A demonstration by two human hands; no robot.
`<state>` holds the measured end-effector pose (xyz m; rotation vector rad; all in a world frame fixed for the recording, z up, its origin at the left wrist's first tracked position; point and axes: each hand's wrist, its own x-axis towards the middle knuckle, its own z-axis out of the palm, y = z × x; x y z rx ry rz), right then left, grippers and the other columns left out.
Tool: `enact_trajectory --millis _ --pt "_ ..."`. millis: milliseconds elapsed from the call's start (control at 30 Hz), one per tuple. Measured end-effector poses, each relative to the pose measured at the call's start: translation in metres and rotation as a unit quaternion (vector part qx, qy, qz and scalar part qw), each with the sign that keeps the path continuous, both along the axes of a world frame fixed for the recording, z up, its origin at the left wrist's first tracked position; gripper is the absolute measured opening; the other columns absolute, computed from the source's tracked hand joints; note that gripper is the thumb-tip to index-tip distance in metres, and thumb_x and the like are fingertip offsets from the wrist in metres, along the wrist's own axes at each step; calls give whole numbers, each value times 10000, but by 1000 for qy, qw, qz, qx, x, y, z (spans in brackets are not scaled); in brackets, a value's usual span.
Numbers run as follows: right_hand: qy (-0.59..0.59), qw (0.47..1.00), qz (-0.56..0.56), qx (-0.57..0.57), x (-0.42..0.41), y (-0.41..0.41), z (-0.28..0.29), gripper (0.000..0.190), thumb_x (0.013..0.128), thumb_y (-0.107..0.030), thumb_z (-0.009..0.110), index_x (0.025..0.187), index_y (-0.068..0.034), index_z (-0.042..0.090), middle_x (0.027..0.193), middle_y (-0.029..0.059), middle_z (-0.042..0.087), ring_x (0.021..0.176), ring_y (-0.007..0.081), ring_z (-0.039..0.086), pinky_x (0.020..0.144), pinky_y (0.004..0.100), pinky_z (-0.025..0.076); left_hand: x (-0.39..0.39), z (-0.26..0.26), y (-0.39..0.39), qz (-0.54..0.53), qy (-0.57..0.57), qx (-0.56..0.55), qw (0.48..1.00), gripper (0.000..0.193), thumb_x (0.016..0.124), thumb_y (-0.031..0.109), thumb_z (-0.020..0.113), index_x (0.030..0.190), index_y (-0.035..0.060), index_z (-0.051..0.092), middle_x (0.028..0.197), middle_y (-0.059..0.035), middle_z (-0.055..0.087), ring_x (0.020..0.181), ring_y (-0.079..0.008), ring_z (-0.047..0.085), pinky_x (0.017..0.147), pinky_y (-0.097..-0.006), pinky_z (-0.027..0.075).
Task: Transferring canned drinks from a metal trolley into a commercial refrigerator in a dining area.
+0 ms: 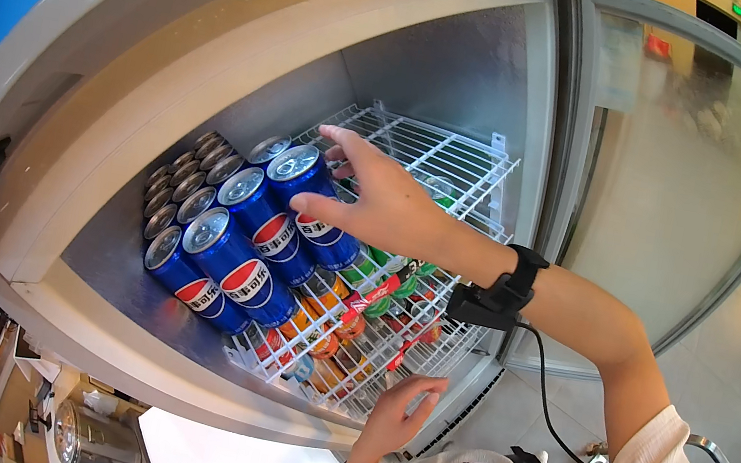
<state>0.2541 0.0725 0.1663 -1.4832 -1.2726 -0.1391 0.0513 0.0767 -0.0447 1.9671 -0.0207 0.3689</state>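
Note:
Fingers apart, my right hand is beside the nearest blue Pepsi cans, its thumb next to the upper part of one; whether it touches cannot be told. The cans stand upright in rows on a white wire shelf inside a cooler. My left hand is lower down, just outside the front edge of the shelves, fingers curved, thumb apart and nothing in it. Both wrists wear black straps, the right one with a black box and cable. Bottles with orange and green colours show through the wires below.
The cooler's glass door stands open at the right. Red price strips line the shelf edge. The cooler's pale frame curves around the opening. A metal pot is at the lower left, beside a white surface.

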Motion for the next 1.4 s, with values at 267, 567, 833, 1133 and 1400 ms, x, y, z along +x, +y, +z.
enact_trajectory --millis 267,567,833,1133,1400 --pt "-9 999 -16 -41 -31 -184 -56 664 894 -131 736 1493 -56 460 1299 145 620 1115 251 646 972 369 506 9 -6 -32 -36 38 -6 999 204 995 87 600 1165 19 690 1119 -122 721 1057 -248 683 952 -341 501" --pt "168 877 -404 -199 -123 -451 -238 440 936 -192 691 1348 -82 584 1184 137 649 1030 282 680 886 407 543 39 -26 -126 -108 109 -113 982 227 1025 81 539 1190 16 679 1073 -85 693 989 -173 647 912 -316 507" --pt "269 528 -800 -90 -264 -670 -430 518 885 -229 747 1337 -73 548 1180 165 620 1022 330 653 877 420 539 63 -34 -252 -275 77 -86 954 247 1038 95 539 1204 -47 656 1073 -113 682 1007 -185 653 962 -348 530" --pt "176 384 -898 -123 -254 -808 -492 471 813 -202 811 1197 -83 565 1240 172 532 1110 380 601 873 461 511 50 -60 -317 -209 165 -119 957 243 1031 96 550 1214 -19 661 1062 -107 693 988 -179 654 948 -336 523" --pt "151 397 -902 -78 -249 -810 -515 361 807 -189 815 972 -71 516 1276 156 581 1088 390 618 855 473 479 38 -77 -302 -194 191 -124 954 249 1033 105 563 1227 -21 655 1071 -103 699 997 -176 658 948 -322 521"
